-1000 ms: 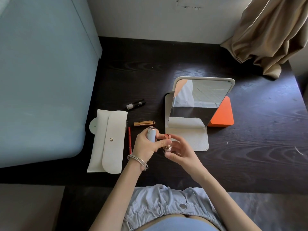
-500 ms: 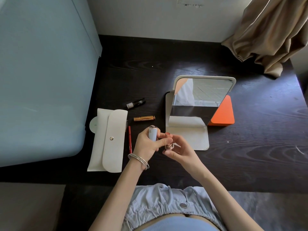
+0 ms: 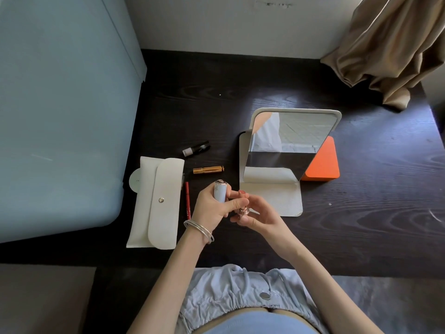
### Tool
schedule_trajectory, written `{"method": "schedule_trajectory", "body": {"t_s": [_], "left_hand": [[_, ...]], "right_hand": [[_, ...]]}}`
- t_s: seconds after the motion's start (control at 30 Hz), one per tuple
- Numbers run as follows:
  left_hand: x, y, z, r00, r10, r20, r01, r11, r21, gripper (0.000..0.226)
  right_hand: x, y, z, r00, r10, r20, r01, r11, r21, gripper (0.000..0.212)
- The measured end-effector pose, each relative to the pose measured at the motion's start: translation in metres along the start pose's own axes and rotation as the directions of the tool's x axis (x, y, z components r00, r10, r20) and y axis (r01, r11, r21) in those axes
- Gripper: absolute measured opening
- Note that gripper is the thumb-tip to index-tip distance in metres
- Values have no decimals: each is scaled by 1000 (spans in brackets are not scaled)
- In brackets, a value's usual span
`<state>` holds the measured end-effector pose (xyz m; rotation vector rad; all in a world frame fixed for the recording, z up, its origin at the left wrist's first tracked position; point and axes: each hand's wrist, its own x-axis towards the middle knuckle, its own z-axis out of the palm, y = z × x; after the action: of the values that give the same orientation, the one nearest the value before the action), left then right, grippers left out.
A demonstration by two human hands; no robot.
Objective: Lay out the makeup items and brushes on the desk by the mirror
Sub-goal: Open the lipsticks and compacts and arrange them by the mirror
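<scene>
Right now the left hand (image 3: 209,206) wraps its grip round a pale blue lipstick cap (image 3: 220,192), held upright, while the right hand (image 3: 258,214) pinches the rose-gold lipstick base (image 3: 242,208) between thumb and fingertips, its bare coral tip (image 3: 242,193) pointing up just beside the cap; both are held above the tabletop (image 3: 361,213), just in front of the mirror (image 3: 287,147). With the stick uncovered, a careless push could drive the cap's rim into the soft tip and dent or smear it, and since the base is held only by fingertips, it might slip and mark the mirror's pale stand. Counting outward: one lipstick in two parts, one red pencil (image 3: 187,200), one gold tube (image 3: 208,169), one dark tube with a pale band (image 3: 196,149), one white pouch (image 3: 157,203), one mirror, one orange box (image 3: 323,165) behind it. I can make out no brushes; they may be inside the pouch.
</scene>
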<state>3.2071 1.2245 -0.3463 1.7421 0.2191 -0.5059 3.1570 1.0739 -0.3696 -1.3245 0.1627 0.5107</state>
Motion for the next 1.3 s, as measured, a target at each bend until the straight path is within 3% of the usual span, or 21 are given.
{"method": "schedule_trajectory", "body": {"t_s": [0.23,0.43,0.6,0.83,0.9,1.03,1.13,1.23,1.3], "left_hand": [[3,-2,0,1000,2,-2,-2,1000,-13,29],[2,1,11,998,-12,56,13,1000,-6,31],[1,8,27,995,-28,93,33,998,-52,33],[3,10,61,982,-36,185,53,995,-87,31],[0,11,74,975,-92,201,111,990,-83,27],[-2,5,99,921,-340,191,367,921,-132,14],[-4,2,118,865,-457,207,474,880,-37,5],[-6,-9,134,884,-422,204,367,894,258,20],[-8,-16,140,903,-373,212,280,887,367,20]], "right_hand": [[-3,0,-2,999,43,9,-43,997,66,47],[-7,-1,-8,996,38,-82,-42,998,-48,42],[-20,-6,-22,989,79,-128,-70,995,68,43],[-32,-10,-55,978,91,-187,-104,993,-62,22],[-39,-8,-71,961,71,-269,-93,993,-70,23],[-41,1,-112,873,-3,-487,-65,990,-124,23],[-34,12,-139,804,-75,-590,-83,968,-236,28],[-25,25,-160,775,-138,-617,-113,930,-350,27],[-17,29,-168,774,-174,-609,-125,901,-415,26]]}}
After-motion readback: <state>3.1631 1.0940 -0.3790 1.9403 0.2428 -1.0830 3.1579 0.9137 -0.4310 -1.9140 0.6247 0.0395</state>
